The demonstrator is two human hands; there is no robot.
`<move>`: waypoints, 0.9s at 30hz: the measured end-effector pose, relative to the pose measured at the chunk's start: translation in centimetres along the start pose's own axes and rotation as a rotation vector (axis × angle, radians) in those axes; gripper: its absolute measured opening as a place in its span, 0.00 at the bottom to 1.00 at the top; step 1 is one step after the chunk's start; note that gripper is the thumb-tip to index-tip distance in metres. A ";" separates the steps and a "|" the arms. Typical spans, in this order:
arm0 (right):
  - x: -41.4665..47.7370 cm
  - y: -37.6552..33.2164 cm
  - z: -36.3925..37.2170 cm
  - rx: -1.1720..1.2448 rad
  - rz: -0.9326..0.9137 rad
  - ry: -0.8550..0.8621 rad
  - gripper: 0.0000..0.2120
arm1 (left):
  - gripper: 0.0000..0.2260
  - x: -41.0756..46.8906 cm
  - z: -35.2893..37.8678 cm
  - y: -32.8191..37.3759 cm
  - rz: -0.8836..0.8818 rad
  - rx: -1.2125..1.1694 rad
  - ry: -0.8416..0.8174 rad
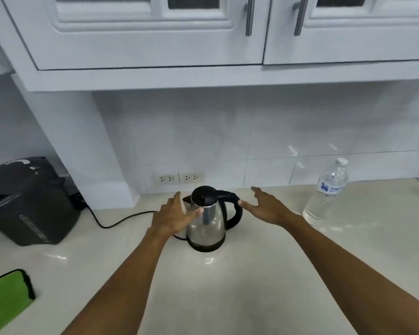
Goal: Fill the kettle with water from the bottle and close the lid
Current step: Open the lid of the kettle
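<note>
A steel kettle (pixel 209 226) with a black lid and black handle stands on the pale countertop (pixel 239 286) near the wall. Its lid is down. My left hand (pixel 172 217) is open against the kettle's left side, thumb lying across the steel body. My right hand (pixel 266 207) hovers open just right of the handle, thumb tip close to it, holding nothing. A clear plastic water bottle (pixel 326 194) with a white cap stands upright further right, apart from both hands.
A black hot-water dispenser (pixel 27 201) sits at the left with its cord (pixel 121 220) trailing across the counter. A green cloth (pixel 6 298) lies at the front left. Wall sockets (pixel 178 178) sit behind the kettle. White cabinets (pixel 179 32) hang overhead.
</note>
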State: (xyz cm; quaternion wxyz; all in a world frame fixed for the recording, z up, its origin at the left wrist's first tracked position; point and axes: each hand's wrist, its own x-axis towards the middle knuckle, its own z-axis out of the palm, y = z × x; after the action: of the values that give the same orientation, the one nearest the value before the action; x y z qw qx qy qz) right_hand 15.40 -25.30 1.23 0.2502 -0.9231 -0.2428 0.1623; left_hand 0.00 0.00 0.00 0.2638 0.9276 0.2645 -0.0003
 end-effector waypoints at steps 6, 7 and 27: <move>4.0 2.1 3.8 0.255 0.054 -0.078 0.44 | 0.64 3.3 3.9 -1.1 -0.166 -0.444 -0.010; 4.6 2.2 4.5 0.278 0.045 -0.080 0.42 | 0.65 3.8 4.5 -1.3 -0.173 -0.463 -0.008; 6.8 3.2 6.5 0.258 -0.077 0.121 0.17 | 0.35 4.4 7.0 -2.9 -0.031 -0.695 0.035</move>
State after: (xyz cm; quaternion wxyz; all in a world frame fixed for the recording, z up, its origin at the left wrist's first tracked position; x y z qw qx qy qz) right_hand 19.46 -21.59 -7.09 0.3872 -0.8812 -0.2398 0.1266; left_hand 3.36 0.83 -8.05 0.5593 0.7781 0.2674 0.1014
